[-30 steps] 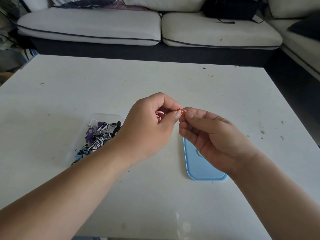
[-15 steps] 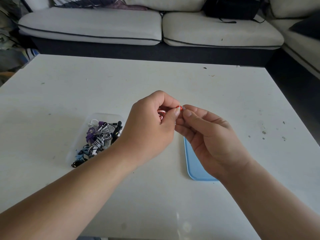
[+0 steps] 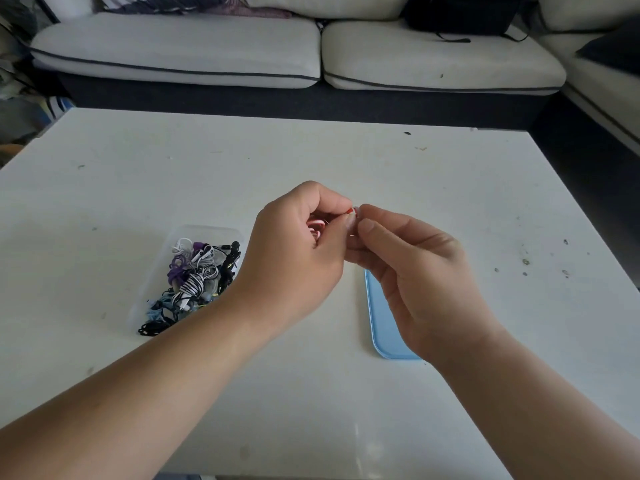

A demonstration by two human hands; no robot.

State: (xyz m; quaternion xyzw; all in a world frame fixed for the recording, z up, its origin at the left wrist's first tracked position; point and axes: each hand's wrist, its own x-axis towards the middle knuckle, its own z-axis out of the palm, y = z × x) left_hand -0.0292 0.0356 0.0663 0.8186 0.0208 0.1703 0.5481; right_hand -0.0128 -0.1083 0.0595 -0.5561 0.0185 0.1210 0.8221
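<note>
Two grips: met at frame centre, raised over the counter [image 3: 450, 188].
Left grip [image 3: 298, 251]: curled round a red-and-white cord [image 3: 317, 226], coiled inside the palm; thumb and forefinger pinching its red end [image 3: 351, 211].
Right grip [image 3: 415, 271]: thumb and forefinger pressed on the same red end from the right; other fingers loosely bent beneath.
Cord position: just above centre of frame, off the counter, mostly hidden by the left grip.
Clear box [image 3: 207, 231]: left of centre, on the counter, lidless, partly behind the left wrist.
Box contents: tangled earphone cords [image 3: 192, 278], purple, black, white, striped, pale blue.
Blue lid [image 3: 381, 323]: flat on the counter, right of centre, partly beneath the right grip.
Background: pale sofa [image 3: 173, 50] across the top of frame; black bag [image 3: 457, 12] on it, upper right.
</note>
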